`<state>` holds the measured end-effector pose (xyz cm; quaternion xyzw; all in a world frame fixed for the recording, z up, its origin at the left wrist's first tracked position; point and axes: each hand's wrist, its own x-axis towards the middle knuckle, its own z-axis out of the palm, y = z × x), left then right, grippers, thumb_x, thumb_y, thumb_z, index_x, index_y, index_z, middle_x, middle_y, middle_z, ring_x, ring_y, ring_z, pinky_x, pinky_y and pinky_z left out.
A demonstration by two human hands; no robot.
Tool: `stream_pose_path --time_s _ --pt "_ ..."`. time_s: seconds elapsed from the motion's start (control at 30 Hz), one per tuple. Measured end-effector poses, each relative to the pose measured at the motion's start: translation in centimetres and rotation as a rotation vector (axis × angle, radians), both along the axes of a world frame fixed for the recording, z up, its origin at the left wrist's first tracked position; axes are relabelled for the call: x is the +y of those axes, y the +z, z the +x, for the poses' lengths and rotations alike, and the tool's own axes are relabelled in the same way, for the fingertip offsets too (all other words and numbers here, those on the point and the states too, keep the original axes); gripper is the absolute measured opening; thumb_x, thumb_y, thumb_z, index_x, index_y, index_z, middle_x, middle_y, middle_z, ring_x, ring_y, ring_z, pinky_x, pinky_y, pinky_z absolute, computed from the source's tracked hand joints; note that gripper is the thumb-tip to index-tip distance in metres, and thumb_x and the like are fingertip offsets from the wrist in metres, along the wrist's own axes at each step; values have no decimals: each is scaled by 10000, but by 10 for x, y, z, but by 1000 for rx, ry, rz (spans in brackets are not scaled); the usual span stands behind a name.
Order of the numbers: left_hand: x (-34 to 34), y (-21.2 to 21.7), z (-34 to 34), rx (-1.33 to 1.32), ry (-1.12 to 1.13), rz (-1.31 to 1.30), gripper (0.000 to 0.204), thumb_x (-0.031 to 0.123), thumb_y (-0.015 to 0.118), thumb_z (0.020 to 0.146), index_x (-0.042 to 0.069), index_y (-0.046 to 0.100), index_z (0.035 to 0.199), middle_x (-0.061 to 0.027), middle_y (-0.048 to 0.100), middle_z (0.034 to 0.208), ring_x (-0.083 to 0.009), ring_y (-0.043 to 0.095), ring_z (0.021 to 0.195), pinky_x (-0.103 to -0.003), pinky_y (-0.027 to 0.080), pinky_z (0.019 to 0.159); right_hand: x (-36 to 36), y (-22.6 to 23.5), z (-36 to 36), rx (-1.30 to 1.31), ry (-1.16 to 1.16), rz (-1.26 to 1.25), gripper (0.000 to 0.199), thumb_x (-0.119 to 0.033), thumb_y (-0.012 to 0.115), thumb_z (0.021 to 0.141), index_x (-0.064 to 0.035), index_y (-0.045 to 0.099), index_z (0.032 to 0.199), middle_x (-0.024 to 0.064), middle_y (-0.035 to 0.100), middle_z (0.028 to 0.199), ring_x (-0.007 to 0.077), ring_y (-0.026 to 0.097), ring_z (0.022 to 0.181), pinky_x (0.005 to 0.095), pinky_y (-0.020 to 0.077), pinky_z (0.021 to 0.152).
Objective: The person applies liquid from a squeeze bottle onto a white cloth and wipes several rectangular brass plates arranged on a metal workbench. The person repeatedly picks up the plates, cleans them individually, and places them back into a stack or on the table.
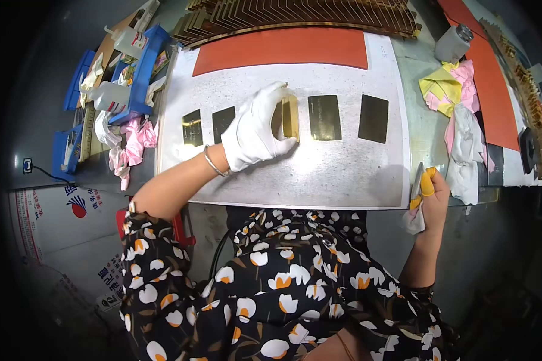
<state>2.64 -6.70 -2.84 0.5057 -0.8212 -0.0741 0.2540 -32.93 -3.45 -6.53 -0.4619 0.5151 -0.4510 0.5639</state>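
Looks like mid-row wiping to me: the gloved left hand point(256, 129) pinches a shiny brass plate point(290, 117) up on edge, mid-sheet on the speckled mat point(343, 174), flat plates point(324, 117) either side. Right hand point(430, 192) clutches a rag point(414, 219) by the mat's right edge and probably needs to come over and wipe.
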Motion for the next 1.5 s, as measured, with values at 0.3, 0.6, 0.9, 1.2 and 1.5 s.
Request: stream_pose_path --time_s 0.3,0.6,0.9,1.2,1.5 --pt "10 -5 60 -419 164 154 987 501 784 430 23 420 1213 -159 494 1110 -323 460 1077 -445 307 956 2 -8 0 0 -68 22 135 -154 528 898 -38 547 832 -54 480 631 13 439 491 168 346 433" --pt "6 8 46 -226 120 313 582 252 702 536 42 484 1033 -151 525 960 -321 518 906 -388 442 758 2 -16 -5 13 -81 -38 147 -154 509 914 -23 561 875 -43 517 668 18 465 532 172 357 469" --pt "22 31 29 -366 130 208 567 224 685 581 11 449 1050 -215 445 1125 -369 530 955 -451 456 765 -1 -12 -4 71 -88 -44 145 -160 503 918 -43 552 848 -51 503 620 11 441 478 165 334 432" --pt "33 -8 80 -167 116 55 891 330 805 514 5 394 1234 -195 444 1214 -334 446 1147 -465 325 973 -3 -19 -5 28 -101 7 156 -187 515 915 -47 557 860 -52 521 629 11 457 474 171 348 420" --pt "25 -12 115 -303 175 89 562 274 714 522 43 494 984 -142 523 929 -324 515 881 -401 405 813 -4 -25 -13 -12 -122 3 158 -168 508 919 -22 568 913 -48 528 695 6 458 573 157 358 501"
